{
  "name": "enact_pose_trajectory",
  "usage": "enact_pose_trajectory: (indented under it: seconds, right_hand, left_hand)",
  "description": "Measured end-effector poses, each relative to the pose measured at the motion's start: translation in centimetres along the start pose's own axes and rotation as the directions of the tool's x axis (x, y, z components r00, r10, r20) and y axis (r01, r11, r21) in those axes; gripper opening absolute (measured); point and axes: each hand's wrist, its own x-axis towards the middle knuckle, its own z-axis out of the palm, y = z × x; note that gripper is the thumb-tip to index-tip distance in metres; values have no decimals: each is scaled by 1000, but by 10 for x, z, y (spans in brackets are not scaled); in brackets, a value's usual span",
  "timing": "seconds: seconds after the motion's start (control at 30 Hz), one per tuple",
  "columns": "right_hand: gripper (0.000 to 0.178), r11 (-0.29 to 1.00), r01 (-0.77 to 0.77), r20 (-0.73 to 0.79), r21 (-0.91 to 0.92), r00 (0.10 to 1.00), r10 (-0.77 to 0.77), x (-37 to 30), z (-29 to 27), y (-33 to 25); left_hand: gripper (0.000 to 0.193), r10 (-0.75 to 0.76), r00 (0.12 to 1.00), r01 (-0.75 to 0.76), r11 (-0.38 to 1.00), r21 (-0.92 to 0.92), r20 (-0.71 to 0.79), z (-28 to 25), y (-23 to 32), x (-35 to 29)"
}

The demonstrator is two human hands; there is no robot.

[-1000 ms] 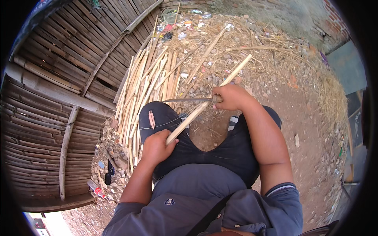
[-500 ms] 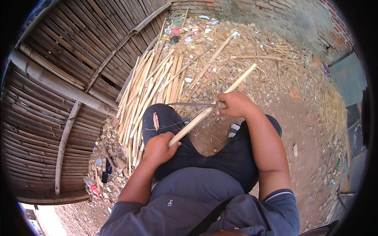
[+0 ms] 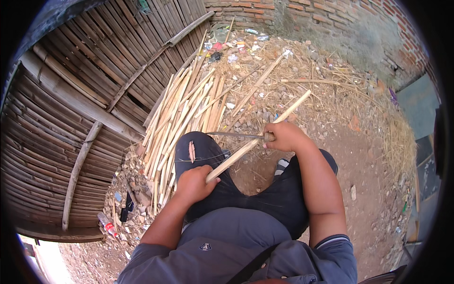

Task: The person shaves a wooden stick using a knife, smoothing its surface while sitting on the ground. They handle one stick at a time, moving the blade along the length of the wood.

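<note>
A pale bamboo strip (image 3: 240,155) slants up and to the right across my lap. Its near end is gripped by my left hand (image 3: 196,183), closed above my left thigh. My right hand (image 3: 284,137) is closed round the short wooden handle of a knife (image 3: 234,135). The thin dark blade points left across the strip, with its tip by my left knee. Beyond my right hand the far part of the strip sticks out over the ground. Whether my right fingers also touch the strip is hard to make out.
Many split bamboo strips (image 3: 182,113) lie piled beyond my left knee, beside a slatted bamboo wall (image 3: 71,142). Straw and litter cover the ground towards a brick wall (image 3: 326,23). A plastic bottle (image 3: 108,224) lies at the lower left. Grey panels (image 3: 418,102) stand at the right.
The far end of the strip sits slightly lower in view, and my right hand with the knife has shifted slightly down and right. Both hands keep their hold; the whole view has tilted a little.
</note>
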Motion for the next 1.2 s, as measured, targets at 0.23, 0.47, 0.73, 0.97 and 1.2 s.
enact_pose_trajectory:
  seconds: [0.23,0.47,0.73,0.97,1.2]
  right_hand:
    - [53,1000,-2,11,-7,1000,2,1,-2,-4]
    - [52,1000,3,-6,-20,1000,-3,1,2,0]
    - [51,999,-43,65,-21,997,45,0,-6,-9]
    - [51,1000,2,21,-19,1000,-1,1,0,-2]
    - [51,1000,-3,9,-21,1000,3,2,2,-2]
  left_hand:
    - [38,8,1000,-8,1000,-12,6,-1,-1,-1]
    - [36,21,1000,-21,1000,-1,-6,0,-1,0]
    - [35,23,1000,-23,1000,3,-14,2,-3,0]
    - [35,20,1000,-20,1000,1,-19,4,-4,0]
    - [34,19,999,-19,1000,-4,-28,2,-1,-1]
